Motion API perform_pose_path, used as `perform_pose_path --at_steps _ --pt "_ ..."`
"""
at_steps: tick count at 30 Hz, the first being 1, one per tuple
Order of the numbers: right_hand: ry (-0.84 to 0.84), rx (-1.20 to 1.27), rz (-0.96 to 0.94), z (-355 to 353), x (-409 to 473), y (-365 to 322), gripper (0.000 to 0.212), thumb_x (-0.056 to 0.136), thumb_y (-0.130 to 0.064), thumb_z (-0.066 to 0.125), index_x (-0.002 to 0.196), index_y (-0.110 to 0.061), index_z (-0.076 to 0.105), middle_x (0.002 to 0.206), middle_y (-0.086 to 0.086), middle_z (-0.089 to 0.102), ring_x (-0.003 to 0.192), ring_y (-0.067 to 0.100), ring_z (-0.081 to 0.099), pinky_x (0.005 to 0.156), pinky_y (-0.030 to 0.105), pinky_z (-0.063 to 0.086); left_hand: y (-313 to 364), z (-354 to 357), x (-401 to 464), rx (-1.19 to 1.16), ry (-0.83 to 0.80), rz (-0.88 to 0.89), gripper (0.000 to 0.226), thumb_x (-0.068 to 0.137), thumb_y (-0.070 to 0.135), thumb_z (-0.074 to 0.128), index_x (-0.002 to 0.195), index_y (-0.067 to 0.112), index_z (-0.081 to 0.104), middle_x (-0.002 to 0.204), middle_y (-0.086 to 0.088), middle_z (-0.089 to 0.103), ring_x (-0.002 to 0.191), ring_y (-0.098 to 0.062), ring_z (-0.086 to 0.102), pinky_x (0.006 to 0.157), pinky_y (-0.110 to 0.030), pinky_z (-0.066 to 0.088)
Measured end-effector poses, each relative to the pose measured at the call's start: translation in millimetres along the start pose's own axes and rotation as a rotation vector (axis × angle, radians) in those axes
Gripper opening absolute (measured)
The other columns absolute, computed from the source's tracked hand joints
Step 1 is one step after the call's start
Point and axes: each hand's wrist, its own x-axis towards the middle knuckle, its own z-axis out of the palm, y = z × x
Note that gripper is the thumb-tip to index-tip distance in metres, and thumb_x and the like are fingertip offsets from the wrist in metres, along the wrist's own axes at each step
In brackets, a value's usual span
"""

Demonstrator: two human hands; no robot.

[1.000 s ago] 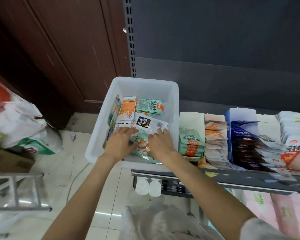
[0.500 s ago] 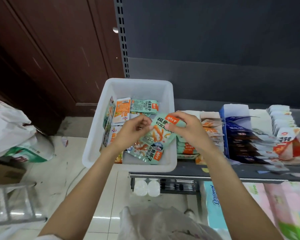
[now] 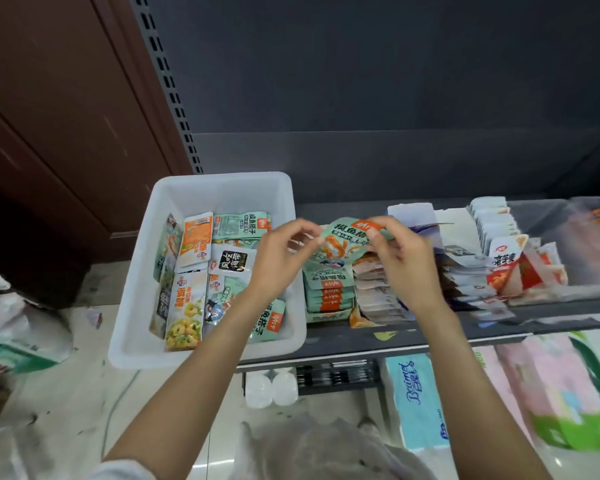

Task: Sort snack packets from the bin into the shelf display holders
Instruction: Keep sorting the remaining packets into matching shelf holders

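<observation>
A white plastic bin (image 3: 142,268) sits at the left end of the shelf with several snack packets inside. Above the leftmost display holder (image 3: 329,292), which holds a stack of matching green packets, I hold a green packet with an orange tab (image 3: 347,240). My right hand (image 3: 399,261) pinches its right top edge. My left hand (image 3: 277,258) pinches its left edge with thumb and forefinger. More holders of orange, blue and white packets stand in a row to the right, partly hidden behind my right hand.
The dark shelf (image 3: 378,337) has a grey back panel. A white-and-red packet holder (image 3: 506,261) stands further right. Tissue packs (image 3: 416,400) lie on the lower shelf. Bags (image 3: 17,327) sit on the tiled floor at the left, beside a brown wooden door.
Both hands lifted a green packet out of the bin and carried it right, from over the bin's edge to above the leftmost holder.
</observation>
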Motion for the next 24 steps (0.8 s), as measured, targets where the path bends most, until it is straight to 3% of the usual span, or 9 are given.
perform_pose_path --at_steps 4,7,9,12,15,18,20,22,24 --pt "-0.055 -0.174 -0.134 19 0 20 0.016 0.094 -0.009 0.055 0.104 -0.011 0.068 0.094 -0.004 0.07 0.08 -0.004 0.057 0.072 0.007 0.046 -26 6 -3 0.368 -0.036 0.06 0.005 0.085 0.018 0.068 0.089 0.015 0.066 0.089 0.005 0.069 0.076 -0.011 0.065 0.069 -0.031 0.056" --pt "-0.172 -0.324 -0.226 27 -2 30 0.018 0.09 -0.009 0.061 0.103 -0.016 0.072 0.097 -0.003 0.071 0.087 0.002 0.058 0.084 0.02 0.048 -31 2 -7 0.562 -0.097 0.138 0.01 0.081 0.014 0.07 0.089 0.018 0.068 0.093 0.001 0.069 0.086 -0.021 0.063 0.073 -0.039 0.053" --pt "-0.233 -0.491 -0.295 30 -7 33 0.019 0.085 -0.012 0.065 0.101 -0.021 0.072 0.093 -0.004 0.071 0.092 0.015 0.06 0.085 0.035 0.048 -33 -3 -13 0.607 -0.159 0.207 0.014 0.076 0.014 0.073 0.088 0.02 0.069 0.093 0.002 0.069 0.09 -0.022 0.062 0.082 -0.039 0.049" --pt "-0.267 -0.603 -0.29 31 -14 33 0.016 0.079 -0.013 0.071 0.092 -0.021 0.065 0.081 -0.003 0.068 0.084 0.019 0.059 0.075 0.031 0.042 -40 -6 -26 0.684 -0.207 0.282 0.014 0.078 0.027 0.071 0.091 0.024 0.072 0.094 0.008 0.07 0.096 -0.02 0.06 0.087 -0.037 0.044" --pt "-0.297 -0.635 -0.274 35 -18 36 0.019 0.071 -0.016 0.079 0.079 -0.021 0.063 0.072 -0.005 0.067 0.079 0.018 0.058 0.073 0.031 0.042 -41 -6 -35 0.693 -0.216 0.251 0.035 0.083 0.052 0.052 0.096 0.027 0.073 0.101 0.01 0.068 0.103 -0.017 0.057 0.089 -0.034 0.04" --pt "-0.338 -0.704 -0.255 40 -18 40 0.016 0.071 -0.028 0.08 0.084 -0.022 0.071 0.081 -0.006 0.071 0.088 0.018 0.055 0.078 0.037 0.043 -43 -9 -39 0.661 -0.169 0.234 0.035 0.085 0.05 0.051 0.098 0.026 0.072 0.102 0.009 0.068 0.104 -0.016 0.056 0.089 -0.034 0.043" --pt "-0.393 -0.712 -0.242 38 -18 38 0.028 0.075 -0.038 0.075 0.097 -0.021 0.072 0.098 -0.005 0.071 0.099 0.02 0.052 0.086 0.039 0.038 -42 -16 -41 0.641 -0.113 0.201 0.03 0.086 0.044 0.051 0.1 0.025 0.071 0.102 0.008 0.068 0.102 -0.015 0.057 0.088 -0.032 0.045" --pt "-0.376 -0.602 -0.25 34 -16 23 0.035 0.079 -0.043 0.07 0.105 -0.02 0.071 0.107 -0.004 0.068 0.105 0.021 0.053 0.09 0.039 0.038 -42 -29 -48 0.618 -0.025 0.157 0.028 0.085 0.036 0.051 0.099 0.023 0.071 0.1 0.007 0.069 0.097 -0.014 0.059 0.085 -0.027 0.044" --pt "-0.304 -0.429 -0.278 37 -13 -1 0.028 0.086 -0.038 0.064 0.105 -0.018 0.069 0.105 -0.003 0.069 0.1 0.018 0.057 0.086 0.034 0.042 -48 -47 -59 0.597 0.065 0.069 0.028 0.084 0.033 0.051 0.099 0.02 0.071 0.096 0.006 0.07 0.09 -0.012 0.06 0.079 -0.022 0.045"
